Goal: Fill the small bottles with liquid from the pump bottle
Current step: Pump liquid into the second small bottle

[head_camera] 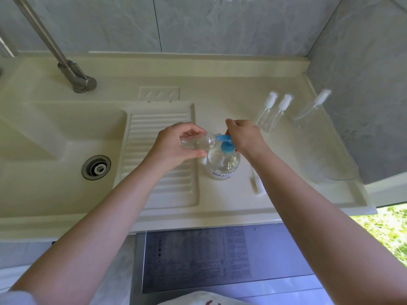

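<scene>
Cream moulded countertop (231, 93) with a built-in sink, seen from above against grey marbled wall tiles. At the middle of the counter stands the pump bottle (222, 165), a clear round bottle with a blue pump head and a printed label low on its front; every other place is given from this bottle.

Just left of its blue nozzle, the left hand (176, 143) grips a small clear bottle (198, 142), fingers and thumb curled round its body. This bottle is tipped on its side with its open neck touching the nozzle tip. The right hand (245, 136) sits on top of the pump head from the right, fingers bent down over it; whether they press or only rest there cannot be told.

Left of the pump bottle lies a ribbed washboard slope (158, 159), and beyond it the sink basin (63, 137) with a metal drain (96, 167). Behind and far left of the bottle a steel tap (77, 78) rises from the counter.

Behind and to the right stand two small clear spray bottles (269, 116) with white tops, close together, and a third spray bottle (310, 111) further right near the side wall. Just to the right of the pump bottle, nearer the viewer, a white spray top with its tube (255, 183) lies flat on the counter.

Below the counter edge is a grey appliance top with a printed label (198, 256)
</scene>
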